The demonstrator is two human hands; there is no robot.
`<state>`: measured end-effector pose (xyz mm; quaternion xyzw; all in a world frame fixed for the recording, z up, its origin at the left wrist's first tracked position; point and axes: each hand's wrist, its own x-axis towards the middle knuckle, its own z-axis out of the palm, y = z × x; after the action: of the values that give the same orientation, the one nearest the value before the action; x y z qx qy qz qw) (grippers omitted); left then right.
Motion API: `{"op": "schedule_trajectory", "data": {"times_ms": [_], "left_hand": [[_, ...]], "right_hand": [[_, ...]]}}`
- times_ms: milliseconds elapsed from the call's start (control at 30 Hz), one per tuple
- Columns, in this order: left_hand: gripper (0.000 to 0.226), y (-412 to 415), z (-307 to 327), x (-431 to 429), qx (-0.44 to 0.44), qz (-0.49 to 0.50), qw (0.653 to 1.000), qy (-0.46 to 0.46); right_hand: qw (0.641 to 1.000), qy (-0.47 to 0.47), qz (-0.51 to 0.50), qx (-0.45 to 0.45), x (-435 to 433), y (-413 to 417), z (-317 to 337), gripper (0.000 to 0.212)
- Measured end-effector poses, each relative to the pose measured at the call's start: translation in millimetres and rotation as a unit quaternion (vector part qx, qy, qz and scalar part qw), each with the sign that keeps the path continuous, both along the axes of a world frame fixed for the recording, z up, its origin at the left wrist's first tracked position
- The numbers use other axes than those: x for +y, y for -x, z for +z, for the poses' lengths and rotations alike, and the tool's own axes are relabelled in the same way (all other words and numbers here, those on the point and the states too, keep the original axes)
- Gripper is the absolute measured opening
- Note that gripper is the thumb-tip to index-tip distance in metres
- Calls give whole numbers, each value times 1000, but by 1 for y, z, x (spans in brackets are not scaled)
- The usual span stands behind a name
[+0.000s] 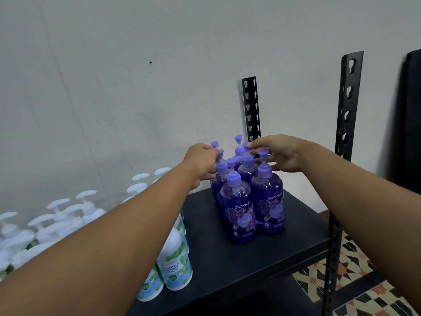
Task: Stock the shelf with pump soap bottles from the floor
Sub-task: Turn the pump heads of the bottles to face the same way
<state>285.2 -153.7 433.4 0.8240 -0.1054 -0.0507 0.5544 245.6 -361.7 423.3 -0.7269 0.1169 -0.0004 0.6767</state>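
Several purple pump soap bottles (pixel 239 208) stand in a tight cluster on the black shelf (pixel 291 238), labels facing me. My left hand (pixel 201 165) reaches in from the left, its fingers curled round the neck of the back-left purple bottle (pixel 216 179). Coming in from the right, my right hand (pixel 279 153) has its fingertips on the pump head of the back-right purple bottle (pixel 247 165), with the thumb below beside the neck. The two front bottles stand untouched.
Many white pump bottles with green-and-blue labels (pixel 175 258) fill the left part of the shelf, partly under my left forearm. Black slotted uprights (pixel 347 106) rise at the shelf's right and back (pixel 250 110). Patterned floor tiles (pixel 364 290) lie lower right; a grey wall stands behind.
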Motion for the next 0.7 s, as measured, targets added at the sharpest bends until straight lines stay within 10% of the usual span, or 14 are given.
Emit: {"op": "schedule_trajectory", "data": {"times_ms": [333, 700], "left_hand": [[51, -3, -7, -12, -25, 93, 995, 12], [20, 4, 6, -11, 37, 6, 999, -21]], "right_hand": [[1000, 0, 1, -2, 0, 1, 0, 37], [1000, -14, 4, 1, -11, -10, -6, 39]]}}
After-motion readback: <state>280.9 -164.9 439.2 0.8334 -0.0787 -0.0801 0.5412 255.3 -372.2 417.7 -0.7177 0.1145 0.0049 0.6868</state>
